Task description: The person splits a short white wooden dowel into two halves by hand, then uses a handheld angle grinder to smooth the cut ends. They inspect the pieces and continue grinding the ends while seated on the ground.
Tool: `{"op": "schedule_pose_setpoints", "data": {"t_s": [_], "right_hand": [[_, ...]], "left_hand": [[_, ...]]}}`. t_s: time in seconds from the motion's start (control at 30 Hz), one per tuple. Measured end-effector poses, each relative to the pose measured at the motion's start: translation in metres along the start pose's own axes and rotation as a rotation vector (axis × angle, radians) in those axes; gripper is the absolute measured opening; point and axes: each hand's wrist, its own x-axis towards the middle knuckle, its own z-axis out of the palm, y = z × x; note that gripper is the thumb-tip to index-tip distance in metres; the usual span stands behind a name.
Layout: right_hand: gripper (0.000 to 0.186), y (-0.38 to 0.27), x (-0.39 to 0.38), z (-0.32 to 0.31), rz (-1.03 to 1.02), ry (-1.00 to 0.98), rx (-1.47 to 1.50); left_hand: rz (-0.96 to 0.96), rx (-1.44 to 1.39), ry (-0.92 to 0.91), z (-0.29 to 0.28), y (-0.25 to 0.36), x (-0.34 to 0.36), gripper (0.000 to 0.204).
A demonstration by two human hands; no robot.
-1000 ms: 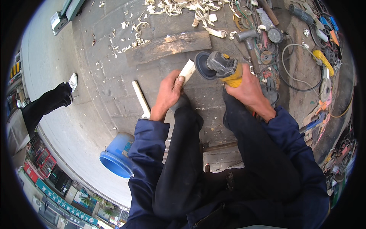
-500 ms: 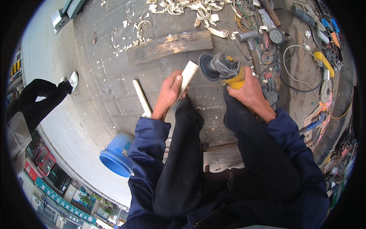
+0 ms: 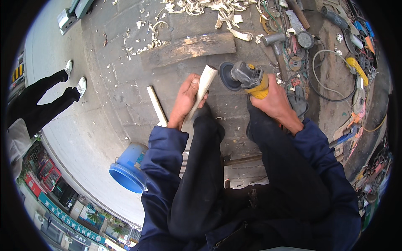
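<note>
My left hand point(image 3: 189, 96) is closed round a pale, narrow strip of wood point(image 3: 206, 79), its top end tilted up to the right. My right hand point(image 3: 272, 100) grips the yellow and grey body of an angle grinder point(image 3: 250, 78). The grinder's dark disc point(image 3: 228, 75) points left toward the strip, with a small gap between them. A second pale strip point(image 3: 155, 102) lies on the paved ground left of my left hand. A weathered board point(image 3: 192, 49) lies just beyond both hands.
A blue bucket point(image 3: 127, 169) is at lower left. Pale shavings point(image 3: 222, 10) are scattered at the far side. Tools, a hammer point(image 3: 274, 39) and cables point(image 3: 326, 85) crowd the right. A passerby's legs point(image 3: 54, 102) are on the left pavement. My legs point(image 3: 201, 159) frame the workspace.
My left hand has shifted slightly and turned the strip more upright. The grinder has moved a little to the right. The passerby's legs have moved, with both shoes now showing apart.
</note>
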Motion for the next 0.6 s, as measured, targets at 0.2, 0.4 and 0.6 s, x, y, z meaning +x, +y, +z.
{"op": "schedule_pose_setpoints", "data": {"t_s": [0.2, 0.4, 0.6], "right_hand": [[0.066, -0.008, 0.000, -0.005, -0.012, 0.018, 0.057], [0.069, -0.011, 0.002, -0.001, 0.007, -0.012, 0.049], [0.061, 0.013, 0.000, -0.008, 0.069, 0.080, 0.190]], "left_hand": [[-0.045, -0.015, 0.063, 0.003, -0.006, -0.001, 0.028], [-0.061, -0.065, -0.055, -0.004, -0.001, -0.003, 0.033], [0.146, 0.093, 0.212, -0.029, -0.026, -0.005, 0.029]]}}
